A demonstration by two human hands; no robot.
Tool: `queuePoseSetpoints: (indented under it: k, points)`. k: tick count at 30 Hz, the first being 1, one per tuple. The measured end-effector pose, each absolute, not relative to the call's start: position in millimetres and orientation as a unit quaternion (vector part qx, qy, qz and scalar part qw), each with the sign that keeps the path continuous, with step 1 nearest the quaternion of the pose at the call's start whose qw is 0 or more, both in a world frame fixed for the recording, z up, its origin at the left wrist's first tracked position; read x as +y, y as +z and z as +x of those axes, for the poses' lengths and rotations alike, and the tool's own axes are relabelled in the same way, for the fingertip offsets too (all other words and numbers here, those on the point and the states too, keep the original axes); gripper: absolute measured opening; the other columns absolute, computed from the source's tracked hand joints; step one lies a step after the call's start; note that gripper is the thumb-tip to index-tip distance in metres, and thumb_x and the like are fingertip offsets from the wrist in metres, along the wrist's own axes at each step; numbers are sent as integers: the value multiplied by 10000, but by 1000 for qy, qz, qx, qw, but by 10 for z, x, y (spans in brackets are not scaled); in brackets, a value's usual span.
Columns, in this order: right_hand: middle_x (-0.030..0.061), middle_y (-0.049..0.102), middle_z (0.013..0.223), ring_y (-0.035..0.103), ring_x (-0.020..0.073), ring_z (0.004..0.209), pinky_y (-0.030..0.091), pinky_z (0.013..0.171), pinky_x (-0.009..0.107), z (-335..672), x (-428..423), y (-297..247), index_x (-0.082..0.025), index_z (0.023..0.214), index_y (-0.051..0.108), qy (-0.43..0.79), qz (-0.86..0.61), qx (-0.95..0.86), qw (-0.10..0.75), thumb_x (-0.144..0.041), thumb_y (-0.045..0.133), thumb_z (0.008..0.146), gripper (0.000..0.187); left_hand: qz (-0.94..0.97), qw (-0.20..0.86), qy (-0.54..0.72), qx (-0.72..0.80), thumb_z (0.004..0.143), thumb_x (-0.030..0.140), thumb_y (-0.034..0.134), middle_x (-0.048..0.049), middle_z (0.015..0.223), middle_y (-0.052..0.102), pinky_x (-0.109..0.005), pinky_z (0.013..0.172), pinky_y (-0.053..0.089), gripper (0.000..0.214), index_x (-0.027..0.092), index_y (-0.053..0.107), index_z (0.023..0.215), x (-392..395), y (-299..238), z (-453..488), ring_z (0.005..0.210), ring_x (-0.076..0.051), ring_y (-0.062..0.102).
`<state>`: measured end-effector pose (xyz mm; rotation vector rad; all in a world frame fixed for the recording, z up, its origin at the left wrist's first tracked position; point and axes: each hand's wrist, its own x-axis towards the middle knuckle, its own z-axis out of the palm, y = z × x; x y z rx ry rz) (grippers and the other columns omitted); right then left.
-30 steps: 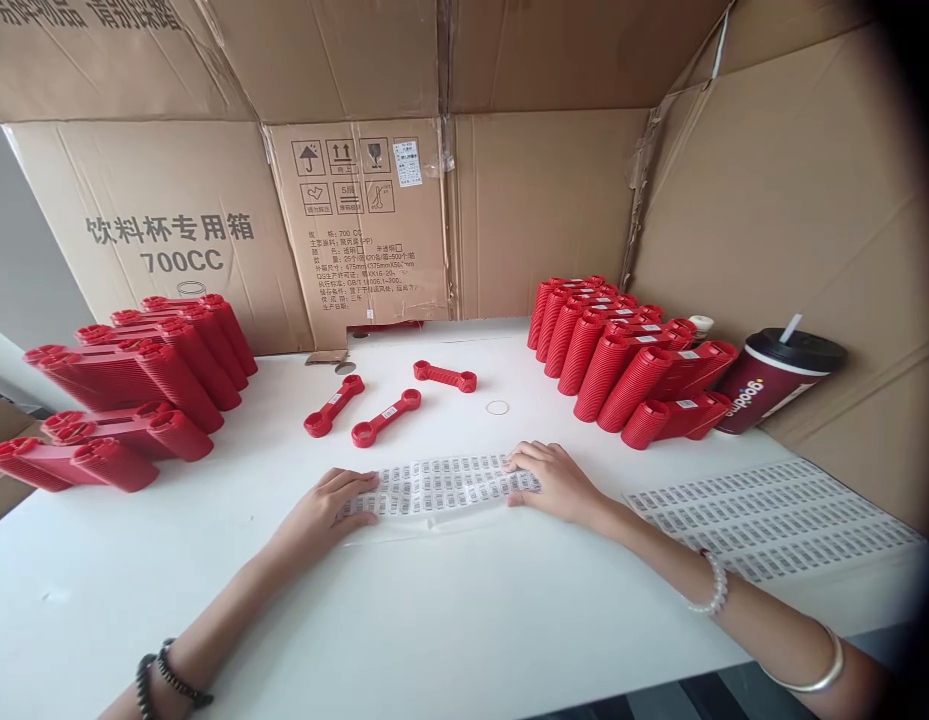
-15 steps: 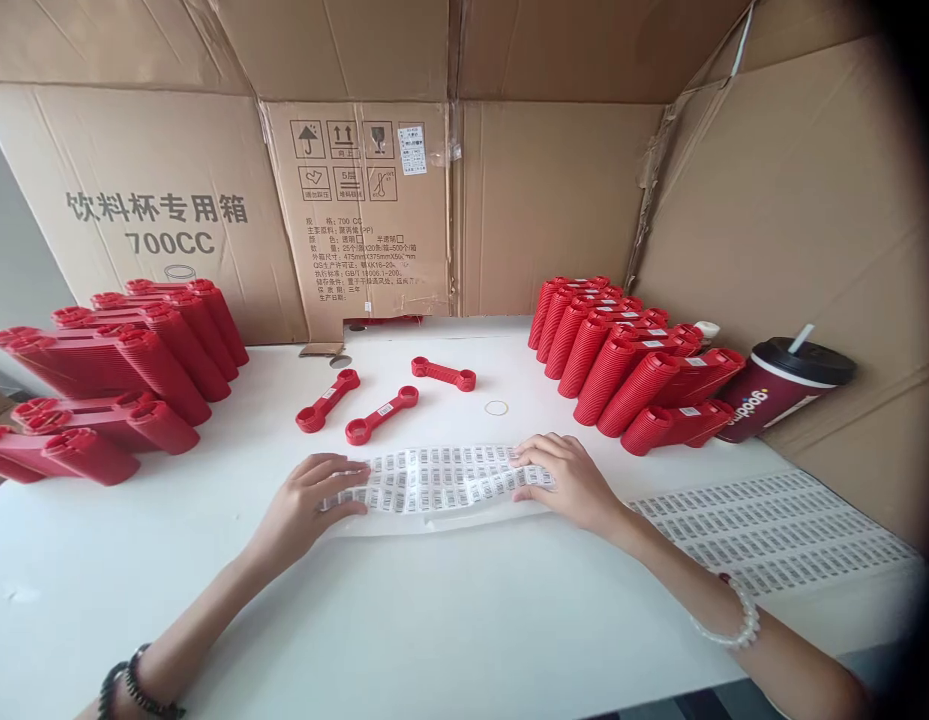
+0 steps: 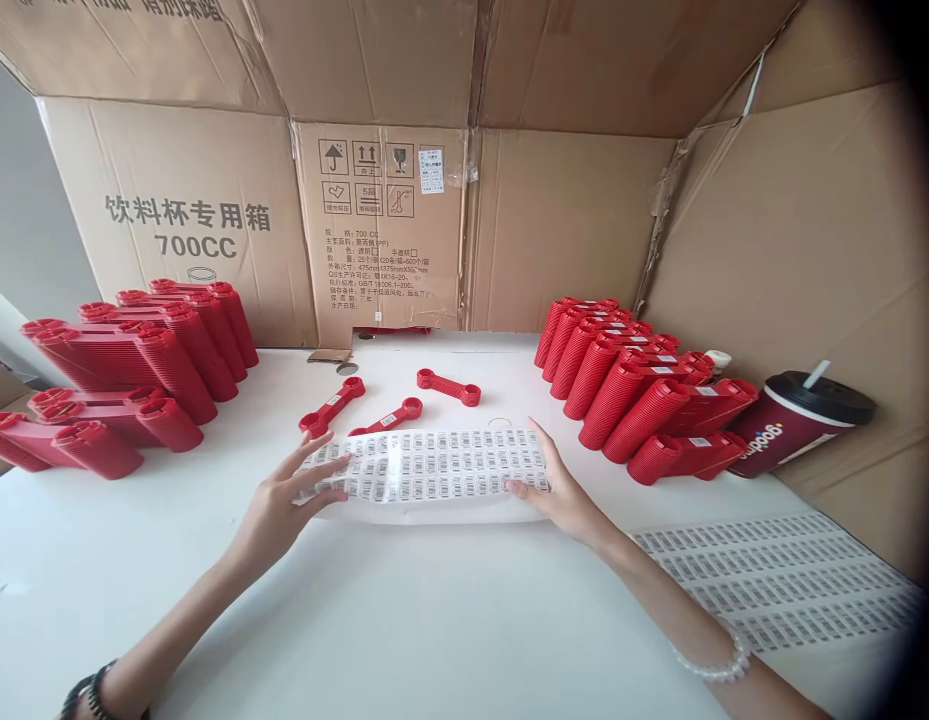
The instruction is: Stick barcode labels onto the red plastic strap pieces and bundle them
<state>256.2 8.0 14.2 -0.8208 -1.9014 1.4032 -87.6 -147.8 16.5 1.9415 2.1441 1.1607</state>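
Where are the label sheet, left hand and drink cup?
label sheet (image 3: 434,466): head view, on the printed barcodes mid-sheet
left hand (image 3: 282,512): head view, on the back of the hand
drink cup (image 3: 785,440): head view, on the dark red body

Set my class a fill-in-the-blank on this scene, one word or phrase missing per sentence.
The left hand and right hand touch a sheet of ____ labels.
Three loose dumbbell-shaped pieces on the white table are coloured ____.
The drink cup has a black lid with a ____ sticking out.
The cardboard box is printed with the size ____.

barcode; red; straw; 700CC
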Motion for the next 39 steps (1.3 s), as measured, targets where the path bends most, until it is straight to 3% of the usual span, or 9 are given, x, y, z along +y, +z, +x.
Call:
queuePoseSetpoints:
  k: [2,4,6,9,13,16,24,32,39]
  points:
    - [43,250,1541,295,199,1391,280,1136,416,2557,40,196,-365,1491,35,530,-295,-715,349,-401,639,833,894,609,22,374,699,807,558,578,-6,1479,395,-462,1027,440,400,360,670,1143,-1467,185,-865,1314,-336,419]
    - [23,339,1505,326,208,1374,278,1137,403,2577,-2,269,-359,1459,255,514,-282,-736,340,-392,632,841,725,598,58,374,706,816,549,569,-6,1488,381,-462,1036,427,389,363,670,1142,-1459,216,-875,1320,-333,412]
    - [31,516,1370,441,223,1290,316,1111,393,2609,-33,338,-315,1282,546,502,-278,-761,304,-404,622,848,450,596,117,378,699,818,535,570,-13,1476,400,-423,991,474,379,355,677,1133,-1461,263,-909,1312,-330,423]
    - [38,651,1159,547,233,1165,380,1056,387,2649,-45,399,-276,1042,696,505,-289,-762,283,-427,635,832,265,593,179,401,675,775,500,639,-26,1485,390,-368,938,516,396,330,683,1130,-1488,358,-970,1323,-334,408]
    - [57,678,1103,594,270,1106,427,1008,424,2670,-24,427,-251,1029,709,537,-309,-735,276,-470,669,790,326,571,187,459,654,702,424,736,-63,1499,364,-434,1056,411,634,308,556,1298,-1528,473,-982,1377,-328,317]
    - [76,678,1107,615,291,1073,450,986,451,2671,-27,442,-229,1033,712,548,-309,-728,272,-486,679,774,367,553,186,494,645,681,397,756,-65,1510,338,-414,1021,457,760,309,461,1376,-1537,501,-961,1381,-316,311]
    - [55,483,1399,512,276,1223,536,914,380,2680,-71,456,-277,1262,582,554,-273,-722,310,-426,657,810,482,541,230,432,684,613,444,787,-64,1152,682,-362,835,583,548,227,704,1109,-1534,505,-971,1014,-314,656]
    - [69,530,1365,547,314,1181,517,941,435,2746,-25,489,-269,1220,632,566,-270,-712,316,-465,685,776,489,418,288,552,662,496,379,865,-106,1076,697,-452,934,528,554,218,738,1010,-1523,484,-998,1165,-363,561]
    - [78,538,1360,485,329,1252,470,1000,469,2768,-30,516,-253,1218,634,552,-288,-719,307,-500,680,772,512,312,346,632,619,454,315,892,-103,1137,673,-338,802,597,583,267,736,1014,-1519,524,-936,1162,-337,569]
